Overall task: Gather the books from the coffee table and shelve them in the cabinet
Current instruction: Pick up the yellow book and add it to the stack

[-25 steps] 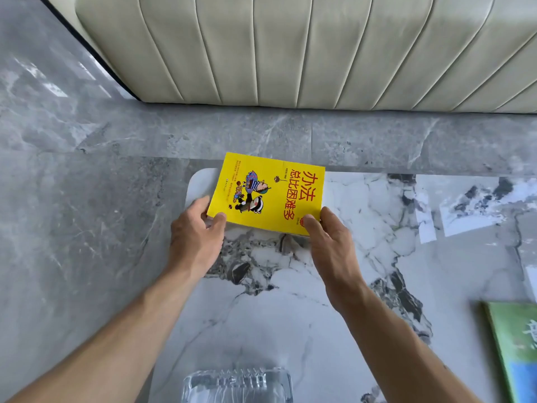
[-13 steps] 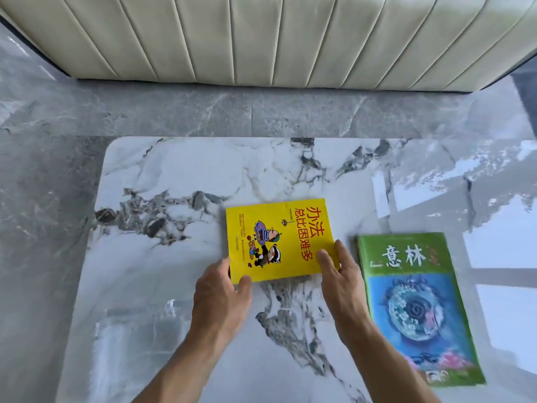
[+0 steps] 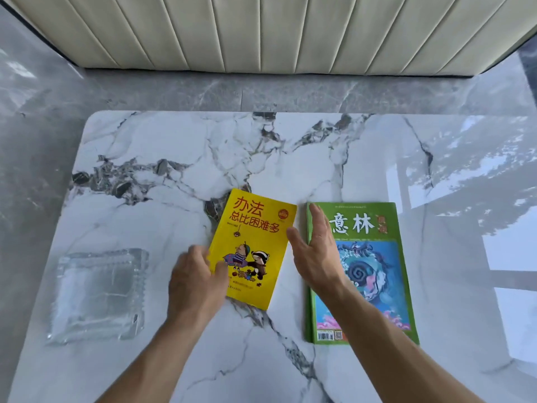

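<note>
A yellow book point(image 3: 255, 237) with red Chinese lettering and a cartoon sits at the middle of the white marble coffee table point(image 3: 180, 158), turned upright towards me. My left hand point(image 3: 194, 280) grips its left edge, thumb on the cover. My right hand point(image 3: 315, 254) is flat with fingers apart, between the yellow book and a green-and-blue magazine point(image 3: 374, 257), partly over the magazine's left edge. The magazine lies flat on the table to the right. The cabinet is not in view.
A clear glass tray point(image 3: 96, 292) stands on the table at the left. Beyond the table's far edge is grey marble floor point(image 3: 261, 91) and a cream ribbed sofa point(image 3: 261, 30).
The yellow book has been carried from the table's far left corner to the middle and rotated upright. My right hand has let go of it and now hovers by the green magazine.
</note>
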`<state>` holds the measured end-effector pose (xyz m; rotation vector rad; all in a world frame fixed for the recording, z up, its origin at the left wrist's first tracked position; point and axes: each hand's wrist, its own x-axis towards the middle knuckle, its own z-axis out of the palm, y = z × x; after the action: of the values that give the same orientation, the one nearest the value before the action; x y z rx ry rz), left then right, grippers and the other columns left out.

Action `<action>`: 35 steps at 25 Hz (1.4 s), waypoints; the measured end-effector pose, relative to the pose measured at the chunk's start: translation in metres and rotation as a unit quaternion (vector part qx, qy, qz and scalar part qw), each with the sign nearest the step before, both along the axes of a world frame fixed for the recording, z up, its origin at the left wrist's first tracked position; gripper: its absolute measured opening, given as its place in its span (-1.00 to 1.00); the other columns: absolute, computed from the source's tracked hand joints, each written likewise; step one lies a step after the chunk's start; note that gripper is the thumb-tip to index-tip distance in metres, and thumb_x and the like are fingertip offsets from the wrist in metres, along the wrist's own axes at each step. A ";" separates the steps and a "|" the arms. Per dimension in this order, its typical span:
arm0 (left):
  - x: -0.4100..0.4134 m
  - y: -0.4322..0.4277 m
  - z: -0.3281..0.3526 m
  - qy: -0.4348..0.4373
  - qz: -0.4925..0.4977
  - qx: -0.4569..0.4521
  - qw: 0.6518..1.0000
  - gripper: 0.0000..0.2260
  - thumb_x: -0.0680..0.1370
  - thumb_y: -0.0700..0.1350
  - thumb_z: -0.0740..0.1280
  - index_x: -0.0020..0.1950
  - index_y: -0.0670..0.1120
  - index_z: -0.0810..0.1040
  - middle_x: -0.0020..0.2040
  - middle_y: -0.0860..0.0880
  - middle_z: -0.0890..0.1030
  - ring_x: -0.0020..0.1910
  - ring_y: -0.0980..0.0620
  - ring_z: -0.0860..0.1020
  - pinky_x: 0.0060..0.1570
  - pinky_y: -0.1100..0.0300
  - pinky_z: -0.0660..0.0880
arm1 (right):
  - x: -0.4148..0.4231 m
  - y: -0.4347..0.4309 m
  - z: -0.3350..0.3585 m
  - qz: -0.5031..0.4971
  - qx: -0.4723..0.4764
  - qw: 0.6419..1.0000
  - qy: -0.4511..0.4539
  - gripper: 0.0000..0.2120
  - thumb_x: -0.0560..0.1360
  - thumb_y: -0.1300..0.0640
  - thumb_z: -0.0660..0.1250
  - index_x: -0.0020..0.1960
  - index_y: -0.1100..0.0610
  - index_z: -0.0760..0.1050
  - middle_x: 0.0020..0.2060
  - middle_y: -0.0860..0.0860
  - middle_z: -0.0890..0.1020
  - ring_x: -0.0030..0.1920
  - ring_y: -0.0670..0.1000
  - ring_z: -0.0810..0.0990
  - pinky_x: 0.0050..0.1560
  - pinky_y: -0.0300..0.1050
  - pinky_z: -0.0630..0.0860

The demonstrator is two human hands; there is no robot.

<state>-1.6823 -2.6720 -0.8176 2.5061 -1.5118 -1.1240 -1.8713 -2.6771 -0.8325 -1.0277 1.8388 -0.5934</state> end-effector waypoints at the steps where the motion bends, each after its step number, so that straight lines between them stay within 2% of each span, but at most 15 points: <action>1: 0.002 -0.010 -0.002 -0.006 -0.010 -0.015 1.000 -0.60 0.55 -0.05 0.32 0.34 -0.19 0.45 0.23 -0.22 0.56 0.26 -0.23 0.50 0.18 -0.01 0.41 | 0.001 0.007 0.001 -0.008 0.007 1.000 -0.012 -0.34 0.65 0.04 0.22 0.64 0.14 0.00 0.64 0.06 0.12 0.62 0.01 0.07 0.43 -0.28 -0.03; 3: 0.002 -0.022 -0.007 0.001 -0.017 -0.006 1.000 -0.50 0.56 -0.05 0.32 0.46 -0.20 0.35 0.38 -0.21 0.48 0.37 -0.21 0.43 0.29 -0.02 0.38 | 0.006 0.020 0.000 -0.024 0.027 0.999 -0.021 -0.35 0.65 0.02 0.21 0.63 0.16 0.03 0.62 0.09 0.21 0.60 0.05 0.17 0.47 -0.22 0.06; 5: -0.003 -0.022 -0.013 0.011 -0.018 0.000 1.000 -0.49 0.56 -0.05 0.33 0.47 -0.19 0.35 0.37 -0.18 0.52 0.34 -0.19 0.48 0.28 -0.01 0.42 | 0.010 0.025 -0.005 -0.043 0.043 0.998 -0.003 -0.41 0.64 0.02 0.21 0.60 0.17 0.16 0.53 0.11 0.39 0.51 0.10 0.34 0.47 -0.10 0.23; 7: -0.004 -0.020 -0.018 0.024 -0.004 -0.016 1.000 -0.60 0.53 -0.08 0.36 0.33 -0.17 0.48 0.20 -0.16 0.63 0.20 -0.20 0.57 0.16 -0.02 0.51 | 0.016 0.024 -0.010 -0.077 0.059 0.995 -0.005 -0.57 0.61 0.04 0.22 0.43 0.17 0.42 0.22 0.10 0.61 0.25 0.15 0.54 0.21 -0.06 0.42; 9: -0.004 -0.018 -0.021 0.070 0.021 -0.010 0.997 -0.77 0.52 -0.10 0.38 0.15 -0.12 0.57 -0.01 -0.11 0.68 0.02 -0.19 0.62 -0.05 0.03 0.53 | 0.023 0.022 -0.012 -0.085 0.072 0.994 -0.011 -0.66 0.56 0.04 0.23 0.23 0.21 0.50 -0.04 0.08 0.60 0.04 0.20 0.57 -0.01 -0.04 0.44; 12: -0.005 -0.010 -0.020 0.172 0.061 0.015 0.983 -0.80 0.56 -0.14 0.34 0.17 -0.01 0.48 0.01 -0.06 0.67 -0.01 -0.15 0.65 0.01 -0.07 0.58 | 0.026 0.020 -0.010 -0.104 0.083 0.991 -0.025 -0.70 0.51 0.02 0.26 0.13 0.19 0.51 -0.05 0.12 0.66 0.00 0.21 0.61 0.00 0.08 0.55; 15: -0.007 -0.005 -0.010 0.293 0.110 -0.023 0.950 -0.77 0.58 -0.24 0.33 0.09 0.09 0.47 0.01 -0.10 0.71 0.00 -0.19 0.68 0.03 -0.19 0.61 | 0.019 0.020 0.002 -0.128 0.068 0.989 -0.037 -0.79 0.54 -0.01 0.28 -0.04 0.15 0.49 -0.19 0.08 0.64 -0.16 0.17 0.59 -0.17 0.07 0.54; 18: -0.019 -0.003 0.013 0.424 0.148 -0.044 0.892 -0.75 0.59 -0.30 0.31 0.09 0.05 0.50 -0.02 -0.11 0.74 -0.06 -0.12 0.70 -0.04 -0.13 0.64 | 0.001 0.026 0.020 -0.152 0.031 0.985 -0.074 -0.66 0.56 -0.06 0.31 -0.08 0.24 0.51 -0.16 0.28 0.68 -0.25 0.16 0.66 -0.24 0.24 0.59; 20: -0.035 0.005 0.023 0.466 0.144 -0.042 0.872 -0.77 0.60 -0.29 0.30 0.15 0.01 0.50 -0.04 -0.07 0.76 -0.08 -0.04 0.71 -0.08 -0.05 0.66 | -0.017 0.032 0.031 -0.185 -0.004 0.979 -0.090 -0.74 0.58 0.03 0.33 -0.08 0.24 0.55 -0.15 0.30 0.69 -0.26 0.21 0.68 -0.26 0.24 0.60; 22: -0.057 0.018 0.021 0.425 0.120 -0.062 0.895 -0.79 0.59 -0.26 0.33 0.18 -0.02 0.50 -0.02 -0.09 0.74 -0.07 -0.04 0.69 -0.05 0.02 0.64 | -0.041 0.043 0.037 -0.211 -0.023 0.975 -0.061 -0.87 0.59 0.11 0.31 -0.03 0.12 0.60 -0.15 0.23 0.70 -0.23 0.17 0.66 -0.19 0.16 0.62; 26: -0.096 0.054 -0.005 0.266 0.031 -0.104 0.958 -0.91 0.58 -0.23 0.33 0.02 -0.08 0.59 -0.09 -0.10 0.70 -0.15 -0.13 0.64 -0.16 0.02 0.59 | -0.083 0.074 0.021 -0.218 0.016 0.976 -0.011 -0.88 0.57 0.19 0.31 0.01 0.10 0.63 -0.15 0.06 0.73 -0.13 0.16 0.70 -0.08 0.17 0.65; 29: -0.112 0.076 -0.022 0.228 -0.013 -0.098 0.969 -0.91 0.55 -0.27 0.36 0.02 -0.16 0.62 -0.13 -0.11 0.69 -0.17 -0.09 0.63 -0.10 -0.06 0.60 | -0.106 0.094 0.007 -0.226 0.033 0.974 0.012 -0.89 0.55 0.22 0.34 -0.07 0.08 0.63 -0.20 0.04 0.71 -0.19 0.08 0.66 -0.17 -0.03 0.59; 32: -0.122 0.087 -0.034 0.231 -0.015 -0.091 0.969 -0.81 0.50 -0.33 0.40 0.06 -0.12 0.61 -0.15 -0.04 0.70 -0.20 -0.01 0.66 -0.09 0.00 0.64 | -0.120 0.110 -0.005 -0.220 0.063 0.973 0.037 -0.89 0.55 0.21 0.36 -0.02 0.07 0.66 -0.18 0.00 0.70 -0.24 -0.03 0.64 -0.27 -0.21 0.51; 34: -0.126 0.091 -0.041 0.210 -0.031 -0.103 0.972 -0.79 0.47 -0.33 0.42 0.03 -0.07 0.60 -0.15 -0.03 0.68 -0.22 0.03 0.64 -0.09 0.00 0.63 | -0.123 0.117 -0.010 -0.222 0.078 0.971 0.042 -0.88 0.55 0.19 0.37 0.03 0.07 0.67 -0.12 0.03 0.73 -0.22 -0.04 0.66 -0.27 -0.20 0.56; 35: -0.128 0.092 -0.043 0.191 -0.043 -0.113 0.974 -0.79 0.46 -0.31 0.43 0.04 -0.07 0.60 -0.11 -0.05 0.66 -0.20 0.02 0.63 -0.06 -0.02 0.62 | -0.125 0.119 -0.012 -0.222 0.073 0.971 0.056 -0.86 0.54 0.18 0.39 0.06 0.08 0.68 -0.07 0.05 0.73 -0.17 -0.01 0.67 -0.18 -0.13 0.61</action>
<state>-1.8100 -2.5800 -0.8605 1.9589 -1.5454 -1.2718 -1.9958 -2.5586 -0.8449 -0.5613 2.1975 -0.6581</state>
